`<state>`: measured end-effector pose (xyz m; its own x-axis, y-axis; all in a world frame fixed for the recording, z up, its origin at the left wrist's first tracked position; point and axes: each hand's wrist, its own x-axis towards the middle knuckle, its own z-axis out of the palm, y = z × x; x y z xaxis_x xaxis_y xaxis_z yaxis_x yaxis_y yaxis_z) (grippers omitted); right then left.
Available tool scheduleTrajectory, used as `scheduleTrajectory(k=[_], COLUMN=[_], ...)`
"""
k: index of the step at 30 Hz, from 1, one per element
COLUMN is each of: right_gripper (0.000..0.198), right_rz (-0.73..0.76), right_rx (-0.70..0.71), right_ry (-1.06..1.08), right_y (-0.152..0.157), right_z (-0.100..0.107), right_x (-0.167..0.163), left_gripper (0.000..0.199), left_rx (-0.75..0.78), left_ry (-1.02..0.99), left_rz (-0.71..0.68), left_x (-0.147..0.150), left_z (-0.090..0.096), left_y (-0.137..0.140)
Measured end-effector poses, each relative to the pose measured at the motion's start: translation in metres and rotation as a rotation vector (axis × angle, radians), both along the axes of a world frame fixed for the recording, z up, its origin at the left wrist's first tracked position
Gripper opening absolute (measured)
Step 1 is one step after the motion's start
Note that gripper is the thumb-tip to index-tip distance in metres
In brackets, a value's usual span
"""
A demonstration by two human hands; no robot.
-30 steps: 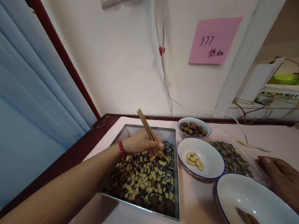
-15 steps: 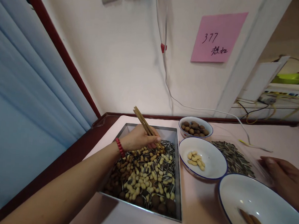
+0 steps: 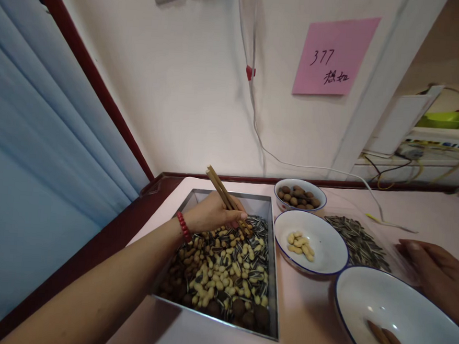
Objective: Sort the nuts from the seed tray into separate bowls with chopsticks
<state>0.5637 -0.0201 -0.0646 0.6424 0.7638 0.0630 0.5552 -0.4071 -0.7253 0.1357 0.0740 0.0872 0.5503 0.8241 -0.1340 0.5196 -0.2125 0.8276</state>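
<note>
My left hand, with a red bead bracelet at the wrist, is closed round a pair of wooden chopsticks. Their tips point down into a metal tray of mixed peanuts, striped sunflower seeds and round brown nuts. Whether anything is pinched between the tips I cannot make out. At the right edge my right hand grips the side of a clear plastic tray holding sunflower seeds; some of its fingers are hidden.
Right of the metal tray stand three blue-rimmed white bowls: a far bowl of round brown nuts, a middle bowl with several peanuts, and a near bowl holding two long brown nuts. A white cable trails onto the table.
The chopsticks have shifted slightly right and down, their tips still among the nuts and seeds. My right hand and the bowls look unchanged.
</note>
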Motion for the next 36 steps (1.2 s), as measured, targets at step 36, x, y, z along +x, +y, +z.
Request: scheduleTrajectory(k=[36], right_gripper=[0.054], right_rz=[0.01], right_rx=[-0.029], right_ry=[-0.153], right_y=[0.001], right_z=[-0.003], right_x=[0.002], left_gripper=[0.005], left_rx=[0.051], left_ry=[0.004], left_rz=[-0.078], left_x=[0.003], left_z=[-0.018], left_y=[0.001])
